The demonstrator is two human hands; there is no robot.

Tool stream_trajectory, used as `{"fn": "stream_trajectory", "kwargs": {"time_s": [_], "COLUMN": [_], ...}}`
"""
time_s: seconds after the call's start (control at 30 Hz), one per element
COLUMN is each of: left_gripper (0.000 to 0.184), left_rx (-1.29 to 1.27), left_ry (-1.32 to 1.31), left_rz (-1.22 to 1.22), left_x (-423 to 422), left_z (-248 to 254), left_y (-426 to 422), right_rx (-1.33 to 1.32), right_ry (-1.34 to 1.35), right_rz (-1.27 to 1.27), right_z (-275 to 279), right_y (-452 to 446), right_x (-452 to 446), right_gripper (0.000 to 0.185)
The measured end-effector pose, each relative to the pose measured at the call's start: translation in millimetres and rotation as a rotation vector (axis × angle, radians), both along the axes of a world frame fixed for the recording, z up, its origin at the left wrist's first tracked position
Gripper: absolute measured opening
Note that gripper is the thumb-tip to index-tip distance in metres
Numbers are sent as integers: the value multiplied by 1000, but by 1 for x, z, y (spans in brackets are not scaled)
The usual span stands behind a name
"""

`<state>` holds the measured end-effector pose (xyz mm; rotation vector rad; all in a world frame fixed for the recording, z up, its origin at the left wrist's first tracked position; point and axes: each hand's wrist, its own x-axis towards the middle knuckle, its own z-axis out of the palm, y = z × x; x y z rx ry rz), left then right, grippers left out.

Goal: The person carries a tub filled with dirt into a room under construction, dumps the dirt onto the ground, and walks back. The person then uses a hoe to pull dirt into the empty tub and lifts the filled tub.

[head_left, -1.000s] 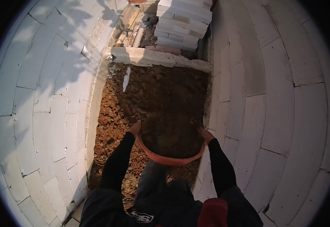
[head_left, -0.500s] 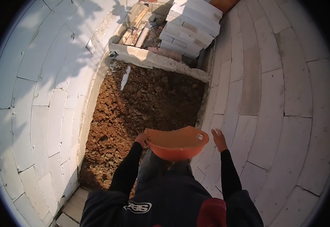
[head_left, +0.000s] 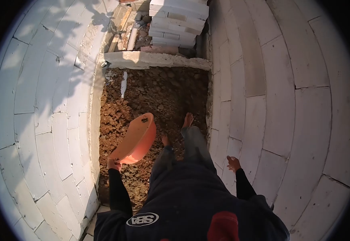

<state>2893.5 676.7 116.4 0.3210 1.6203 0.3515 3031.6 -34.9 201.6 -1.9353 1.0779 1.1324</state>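
An orange basin (head_left: 137, 140) hangs tilted on its side at the left, with its hollow facing up and left. My left hand (head_left: 114, 164) grips the basin's lower rim. A dark opening shows near the basin's far end. Out to the right, beside the block wall, my right hand (head_left: 234, 163) is empty, its fingers apart. Loose brown soil (head_left: 159, 90) lies beneath the basin and around my bare feet.
Pale block walls rise on the left (head_left: 42, 116) and right (head_left: 279, 108). A low concrete ledge (head_left: 155, 60) crosses the far end of the soil. Behind it are stacked white blocks (head_left: 177, 22) and wooden pieces (head_left: 121, 30). A white scrap (head_left: 123, 84) lies on the soil.
The basin, held by both hands and full of dark material at first, is now tipped and swung left in my left hand. My right hand has let go and moved right. One foot is forward.
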Motion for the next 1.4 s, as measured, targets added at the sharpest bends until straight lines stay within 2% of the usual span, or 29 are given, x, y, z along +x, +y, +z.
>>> {"fn": "stream_trajectory", "kwargs": {"time_s": [0.17,0.2,0.23,0.37,0.5,0.57,0.63,0.67,0.77,0.83,1.0,1.13,1.27,1.4], "left_gripper": [12,14,18,37,55,60,62,63,63,63,64,64,56,45], "left_rx": [65,80,45,-78,52,133,101,85,42,24,12,0,-163,207], "left_ry": [144,138,209,212,276,201,230,249,246,242,242,235,308,167], "left_rz": [119,12,62,190,341,389,413,424,465,474,427,376,331,-69], "left_x": [-24,-33,-29,-48,-44,-30,-23,-21,-1,17,75,131,178,229], "left_z": [9,12,18,16,13,6,-2,-3,3,9,5,-14,-45,-30], "left_y": [-7,-13,-19,-55,-105,-125,-146,-155,-178,-182,-154,-109,-33,-31], "right_rx": [95,97,100,147,253,265,320,348,381,410,429,424,371,256], "right_ry": [102,111,117,80,-225,-261,-288,-301,-276,-263,-125,-190,-103,-28], "right_rz": [-75,-65,-50,-43,-52,-29,27,52,-188,-109,-81,-265,-150,-63], "right_z": [-30,-39,-46,-96,-123,-129,-120,-113,-96,-88,-93,-104,-112,-113], "right_y": [1,-1,-3,-22,-17,-5,5,8,18,22,16,5,7,9], "right_x": [-5,5,19,114,248,305,348,357,374,376,354,364,382,399], "right_gripper": [72,72,71,68,66,68,68,69,69,69,70,71,70,71]}}
